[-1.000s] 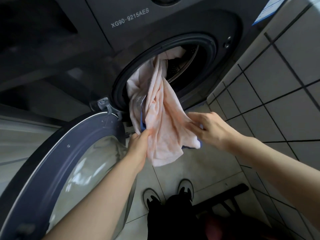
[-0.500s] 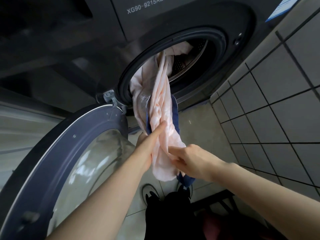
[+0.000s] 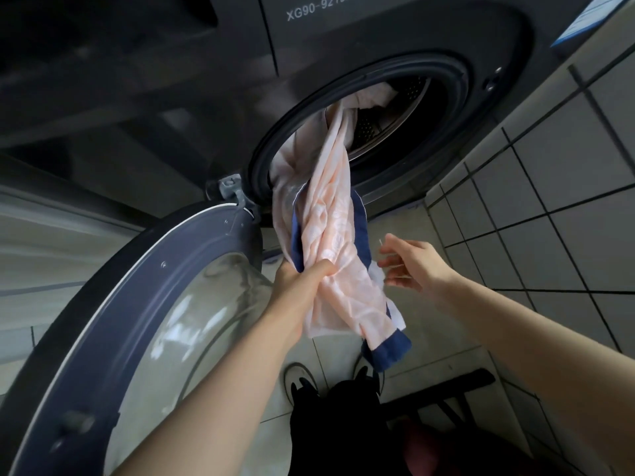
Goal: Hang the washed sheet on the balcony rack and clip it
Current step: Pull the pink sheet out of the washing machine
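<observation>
At twelve o'clock, pale peach cotton sheet with navy border [image 3: 326, 214] trails from dark grey washing machine drum [image 3: 395, 108]; my left hand [image 3: 299, 280] clamps it; right hand [image 3: 412, 266] apart, fingers spread.

Left hand [image 3: 302, 280] clenched, right hand [image 3: 410, 266] slack

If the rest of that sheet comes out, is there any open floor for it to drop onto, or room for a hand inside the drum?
Bare floor tiles show between the washer front and the tiled wall. Lower down it is crowded: shoes and a dark rack. In the drum opening, the sheet fills the left side; its right side is open. The left hand grips the sheet; the right hand is beside it.
</observation>
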Demonstrator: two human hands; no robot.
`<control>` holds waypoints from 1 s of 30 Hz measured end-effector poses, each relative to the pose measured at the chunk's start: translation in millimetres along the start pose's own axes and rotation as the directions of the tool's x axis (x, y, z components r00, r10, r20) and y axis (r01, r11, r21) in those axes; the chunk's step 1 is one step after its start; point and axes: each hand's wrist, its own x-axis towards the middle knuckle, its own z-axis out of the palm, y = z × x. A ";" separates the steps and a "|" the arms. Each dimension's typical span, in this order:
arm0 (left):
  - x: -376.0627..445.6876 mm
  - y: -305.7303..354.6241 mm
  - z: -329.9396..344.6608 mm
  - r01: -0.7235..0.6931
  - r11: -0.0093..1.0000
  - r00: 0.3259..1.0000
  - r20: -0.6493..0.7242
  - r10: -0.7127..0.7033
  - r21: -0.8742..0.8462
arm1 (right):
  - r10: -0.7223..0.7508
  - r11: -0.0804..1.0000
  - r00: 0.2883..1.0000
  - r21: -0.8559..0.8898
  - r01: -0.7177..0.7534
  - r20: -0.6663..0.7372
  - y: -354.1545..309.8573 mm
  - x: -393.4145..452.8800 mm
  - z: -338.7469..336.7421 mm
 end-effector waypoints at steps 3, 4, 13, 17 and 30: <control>-6.4 0.5 -3.7 0.027 1.000 0.999 0.047 -0.026 -0.016 | 0.183 0.970 0.979 0.147 -0.194 0.085 5.1 22.1 4.7; -8.0 -0.3 -4.7 0.041 0.999 0.998 0.053 -0.040 -0.014 | 0.222 0.946 0.965 0.207 -0.248 0.140 7.4 28.1 6.6; -22.0 0.1 -7.8 0.088 0.996 0.994 0.066 -0.090 0.029 | 0.140 0.923 0.963 0.321 -0.211 0.230 -13.7 20.9 20.4; -23.6 2.8 -9.3 0.121 0.993 0.991 0.061 -0.121 0.008 | 0.222 0.916 0.956 0.295 -0.272 0.191 -11.5 20.8 17.3; -23.7 0.9 -7.5 -0.004 0.978 0.999 -0.036 0.011 0.208 | 0.114 0.941 0.991 0.327 -0.084 -0.074 -2.8 12.8 25.8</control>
